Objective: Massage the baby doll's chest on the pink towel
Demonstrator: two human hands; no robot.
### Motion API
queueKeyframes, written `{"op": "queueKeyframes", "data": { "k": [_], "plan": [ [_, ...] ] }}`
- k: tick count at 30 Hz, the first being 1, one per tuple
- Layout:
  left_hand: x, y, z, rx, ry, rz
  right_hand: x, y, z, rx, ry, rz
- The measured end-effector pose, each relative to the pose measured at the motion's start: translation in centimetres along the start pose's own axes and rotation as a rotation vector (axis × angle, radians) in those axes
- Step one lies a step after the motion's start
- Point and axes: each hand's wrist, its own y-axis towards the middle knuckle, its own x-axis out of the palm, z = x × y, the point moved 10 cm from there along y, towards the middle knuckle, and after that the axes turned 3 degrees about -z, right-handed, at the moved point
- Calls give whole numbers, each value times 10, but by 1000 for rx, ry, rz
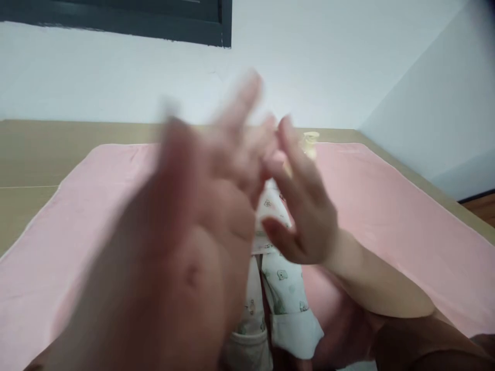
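Note:
Close to the camera, my left hand (216,206) is raised with its palm showing and its fingers stretched apart, blurred by motion. My right hand (315,216) is beside it, fingers slightly bent and thumb held apart. The fingertips of the two hands overlap in view; whether they touch I cannot tell. I see nothing held in either hand. Behind and below them lies a small white outfit with animal prints, its trouser legs (284,281) pointing towards me. My hands hide its upper part and whatever wears it.
A pink blanket (386,221) is spread beneath the outfit on a tan surface (31,154). A small pale yellow object (310,138) stands near the blanket's far edge, partly behind my right hand. White walls (309,62) and a dark frame (185,33) are beyond.

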Motion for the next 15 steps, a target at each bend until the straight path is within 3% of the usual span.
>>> {"op": "queueKeyframes", "data": {
  "k": [2, 3, 4, 5, 7, 10, 12, 15],
  "plan": [
    [5, 19, -4, 41, -288, -54, 23, -13, -13, -129, -2, -78],
    [4, 30, -14, 56, -411, 0, 36, -19, -11, -155, 4, -114],
    [9, 40, -27, 87, -501, 22, 50, -23, 0, -116, 10, -158],
    [26, 51, -49, 29, -544, -34, 63, -25, 15, -50, 25, -182],
    [68, 64, -106, -174, -396, -162, 84, -26, 44, 67, 65, -188],
    [97, 70, -168, -233, -187, -125, 104, -18, 76, 208, 131, -154],
    [108, 69, -187, -206, -74, -113, 111, -10, 92, 279, 133, -122],
    [115, 62, -192, -123, 36, -116, 116, 0, 110, 345, 73, -129]
  ]
}}
